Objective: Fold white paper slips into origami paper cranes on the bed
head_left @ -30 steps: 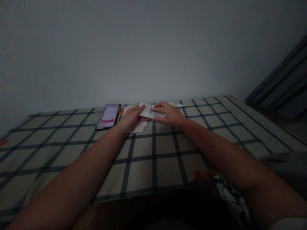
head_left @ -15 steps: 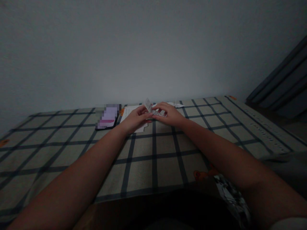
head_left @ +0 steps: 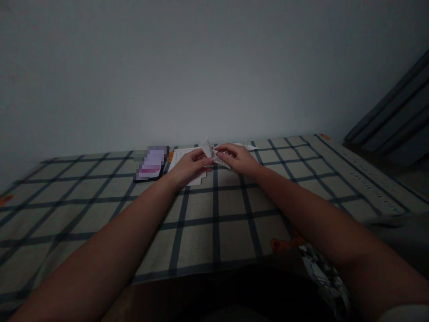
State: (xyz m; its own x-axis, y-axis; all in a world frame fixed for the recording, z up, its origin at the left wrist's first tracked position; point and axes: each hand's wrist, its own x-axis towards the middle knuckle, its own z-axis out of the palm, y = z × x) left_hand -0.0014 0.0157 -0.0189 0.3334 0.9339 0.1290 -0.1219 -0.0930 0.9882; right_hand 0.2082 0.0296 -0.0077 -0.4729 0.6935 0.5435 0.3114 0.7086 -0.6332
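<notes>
A small folded piece of white paper [head_left: 207,148] with faint print is held between both hands above the checked cloth. My left hand [head_left: 189,167] pinches it at the lower left, thumb toward me. From the other side, my right hand [head_left: 239,159] grips the right part of the paper, its thumb lying over a flap and its fingers bent around. One point of the paper stands up between the hands. Partly behind my left hand lie white paper sheets [head_left: 196,181]. Behind my right hand lies another white paper piece [head_left: 250,147], largely hidden.
A phone [head_left: 152,163] with a lit, blurred screen lies left of the sheets. The checked cloth [head_left: 231,237] covers the table, which meets a plain wall [head_left: 214,71]. A dark curtain [head_left: 398,107] hangs at the right.
My right thumb has moved up over the right flap of the paper, and the flap has changed angle. My left hand stays nearly still, holding the paper.
</notes>
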